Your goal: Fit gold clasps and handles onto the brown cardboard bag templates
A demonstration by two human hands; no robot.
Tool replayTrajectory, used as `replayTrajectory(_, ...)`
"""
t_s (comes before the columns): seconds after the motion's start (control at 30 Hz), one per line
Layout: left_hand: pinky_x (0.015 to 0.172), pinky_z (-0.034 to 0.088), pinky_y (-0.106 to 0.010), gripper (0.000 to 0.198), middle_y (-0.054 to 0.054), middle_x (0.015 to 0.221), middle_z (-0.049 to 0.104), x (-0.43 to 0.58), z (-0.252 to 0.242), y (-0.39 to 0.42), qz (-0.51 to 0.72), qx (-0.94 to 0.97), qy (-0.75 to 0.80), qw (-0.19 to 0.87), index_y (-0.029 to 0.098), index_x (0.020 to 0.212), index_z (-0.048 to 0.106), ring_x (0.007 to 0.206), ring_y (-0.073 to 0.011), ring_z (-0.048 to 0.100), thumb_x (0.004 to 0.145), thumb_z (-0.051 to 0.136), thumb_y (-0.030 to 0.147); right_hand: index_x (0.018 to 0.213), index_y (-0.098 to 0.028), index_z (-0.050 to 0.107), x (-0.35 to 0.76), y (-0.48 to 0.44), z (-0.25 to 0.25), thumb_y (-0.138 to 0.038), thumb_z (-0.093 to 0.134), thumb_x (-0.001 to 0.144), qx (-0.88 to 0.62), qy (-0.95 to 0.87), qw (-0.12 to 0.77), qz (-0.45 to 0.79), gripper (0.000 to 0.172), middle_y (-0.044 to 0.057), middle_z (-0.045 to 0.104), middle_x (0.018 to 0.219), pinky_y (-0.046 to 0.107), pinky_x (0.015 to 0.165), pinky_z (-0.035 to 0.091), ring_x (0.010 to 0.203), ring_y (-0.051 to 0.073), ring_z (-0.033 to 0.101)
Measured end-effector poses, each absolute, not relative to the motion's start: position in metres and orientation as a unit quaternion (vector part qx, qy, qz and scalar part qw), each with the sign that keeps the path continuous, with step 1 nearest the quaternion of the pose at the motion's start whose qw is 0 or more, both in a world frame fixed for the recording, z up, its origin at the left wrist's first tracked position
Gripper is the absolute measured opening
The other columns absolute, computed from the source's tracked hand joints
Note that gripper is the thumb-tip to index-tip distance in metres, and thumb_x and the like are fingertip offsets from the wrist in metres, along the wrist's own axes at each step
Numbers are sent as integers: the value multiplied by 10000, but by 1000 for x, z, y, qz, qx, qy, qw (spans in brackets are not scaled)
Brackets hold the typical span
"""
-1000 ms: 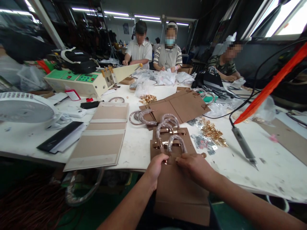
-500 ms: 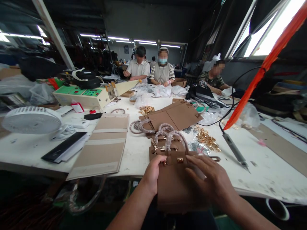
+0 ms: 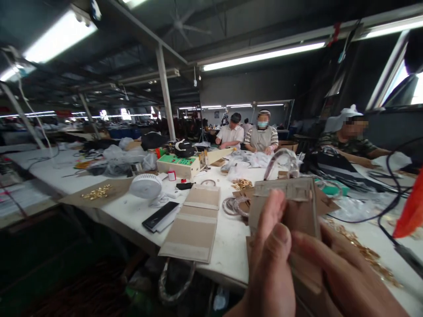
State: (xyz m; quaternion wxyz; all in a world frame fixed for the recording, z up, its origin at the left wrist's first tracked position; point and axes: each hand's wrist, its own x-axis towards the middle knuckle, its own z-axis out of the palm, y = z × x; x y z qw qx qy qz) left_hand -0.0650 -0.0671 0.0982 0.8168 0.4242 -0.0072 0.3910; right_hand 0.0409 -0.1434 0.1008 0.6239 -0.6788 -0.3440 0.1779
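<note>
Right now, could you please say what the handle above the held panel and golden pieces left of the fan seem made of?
The handle looks wrapped in glossy clear plastic, from its highlights; what's beneath is unclear. The golden pieces are probably polished metal, given yellow glints.

Left hand [image 3: 272,264] upright, edge-on; right hand [image 3: 350,273] just beside, slanted toward it.

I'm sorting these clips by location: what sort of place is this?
Probably a bag-making workshop: a brown panel with a plastic-wrapped handle, a pile of gold-coloured fittings, and people working along a white table.
</note>
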Motion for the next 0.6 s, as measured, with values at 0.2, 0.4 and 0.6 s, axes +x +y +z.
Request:
replayTrajectory(0.2,1263,198,-398,829,-73,1663,314,-105,56,-2,580,543,228,563,263,1530,405,1544,-305,237,818,779,464,1395,-253,577,51,-91,122,-268,695,752,-487,-136,726,466,654,99,785,977,413,584,630,681,303,741)
replayTrajectory(0.4,1072,481,-453,661,-180,1246,722,-140,12,51,423,510,218,717,125,1240,679,1232,-365,632,755,796,559,1396,-226,536,56,-28,88,-244,699,825,-387,-153,719,556,594,106,780,933,422,619,621,628,263,722)
replayTrajectory(0.6,820,602,-396,679,-115,1059,789,-169,44,105,358,512,310,717,175,1311,638,924,-313,754,735,843,472,1217,-173,620,71,56,48,-219,803,746,-330,-276,713,553,508,78,776,1012,344,817,598,858,230,738)
